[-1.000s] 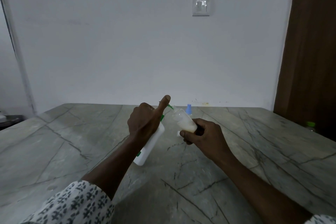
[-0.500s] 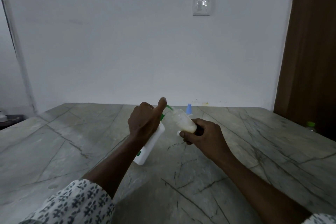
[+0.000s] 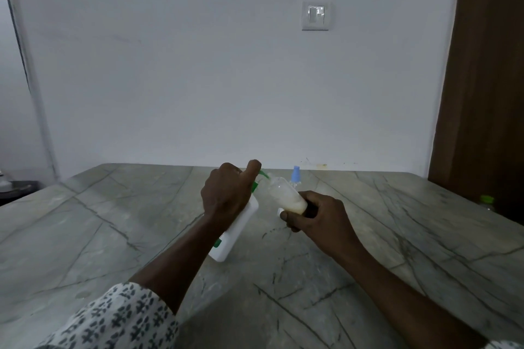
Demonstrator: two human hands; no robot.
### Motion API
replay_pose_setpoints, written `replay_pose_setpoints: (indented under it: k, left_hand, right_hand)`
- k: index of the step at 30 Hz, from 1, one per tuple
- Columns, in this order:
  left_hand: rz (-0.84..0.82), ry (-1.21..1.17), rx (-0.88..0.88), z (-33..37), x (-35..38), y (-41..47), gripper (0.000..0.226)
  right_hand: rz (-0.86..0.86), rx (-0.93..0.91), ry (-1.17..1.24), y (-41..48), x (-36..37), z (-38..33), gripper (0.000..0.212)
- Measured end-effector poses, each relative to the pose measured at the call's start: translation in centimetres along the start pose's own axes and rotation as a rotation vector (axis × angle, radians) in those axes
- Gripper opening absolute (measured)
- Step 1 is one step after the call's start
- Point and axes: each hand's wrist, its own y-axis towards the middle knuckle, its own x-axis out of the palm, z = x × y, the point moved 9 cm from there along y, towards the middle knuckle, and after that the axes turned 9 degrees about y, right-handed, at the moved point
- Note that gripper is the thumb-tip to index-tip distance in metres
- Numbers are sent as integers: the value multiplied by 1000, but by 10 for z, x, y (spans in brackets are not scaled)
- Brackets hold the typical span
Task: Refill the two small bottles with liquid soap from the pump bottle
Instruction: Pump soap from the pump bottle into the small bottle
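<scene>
Grey-green veined stone forms the surface (image 3: pixel 85 235), and a white sleeve with a dark print (image 3: pixel 113 320) lies at its near left edge. The left hand (image 3: pixel 226 193) grips the top of the white pump bottle (image 3: pixel 238 232), fingers curled round its neck and the thumb set on the pump head. This bottle leans to the right, with its base on the surface; what it holds cannot be seen through its opaque wall. Its green spout (image 3: pixel 264 174) points into the mouth of a clear small bottle (image 3: pixel 286 195), which is tilted toward it and has creamy pale liquid lying in its lower part. Just behind stands the second small bottle (image 3: pixel 295 178), upright, wearing a light blue cap; its contents cannot be made out. The right hand (image 3: pixel 317 215) holds the tilted small bottle by its base, fingers and thumb wrapped round it, above the surface. Far right, near the edge, sits a blurred green-capped item (image 3: pixel 486 200).
</scene>
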Motion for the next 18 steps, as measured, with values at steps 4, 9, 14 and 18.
replay_pose_setpoints:
  k: [4, 9, 14, 18]
  left_hand:
    - [-32, -16, -9, -2, 4, 0, 68]
    - [-24, 0, -6, -2, 2, -1, 77]
    - [-9, -11, -22, 0, 0, -2, 71]
    - [7, -22, -12, 1, -1, -1, 57]
  right_hand:
    - [11, 14, 17, 0, -1, 1, 39]
    - [29, 14, 25, 0, -2, 1, 39]
    - [40, 8, 14, 0, -3, -1, 37]
    - [37, -6, -2, -1, -2, -2, 40]
